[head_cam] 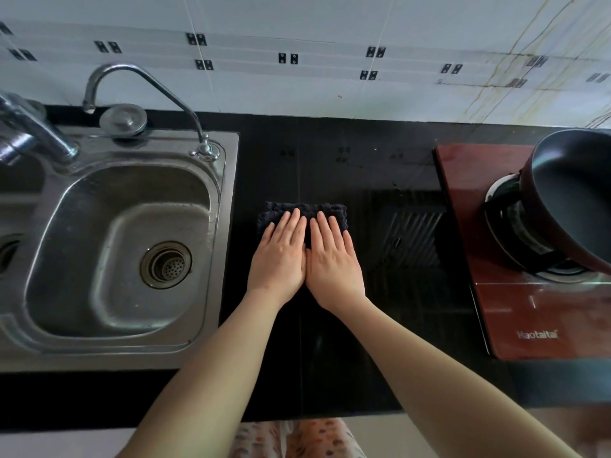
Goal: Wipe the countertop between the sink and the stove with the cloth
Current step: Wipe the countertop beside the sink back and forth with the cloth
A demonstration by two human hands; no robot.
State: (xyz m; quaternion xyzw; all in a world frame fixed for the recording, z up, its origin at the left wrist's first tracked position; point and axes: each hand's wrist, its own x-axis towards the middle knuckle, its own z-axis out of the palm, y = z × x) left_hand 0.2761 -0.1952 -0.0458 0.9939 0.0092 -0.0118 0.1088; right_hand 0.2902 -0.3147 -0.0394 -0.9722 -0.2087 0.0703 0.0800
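A dark folded cloth (305,210) lies flat on the black countertop (330,160) between the steel sink (109,233) and the red-brown stove (489,252). My left hand (281,256) and my right hand (332,259) lie side by side on the cloth, palms down, fingers straight and pressing it against the counter. The near part of the cloth is hidden under my hands; only its far edge and corners show beyond my fingertips.
A curved tap (139,81) and a sink plug (123,119) stand behind the sink basin. A dark pan (578,193) sits on the stove's burner at the right. A white tiled wall (297,61) backs the counter.
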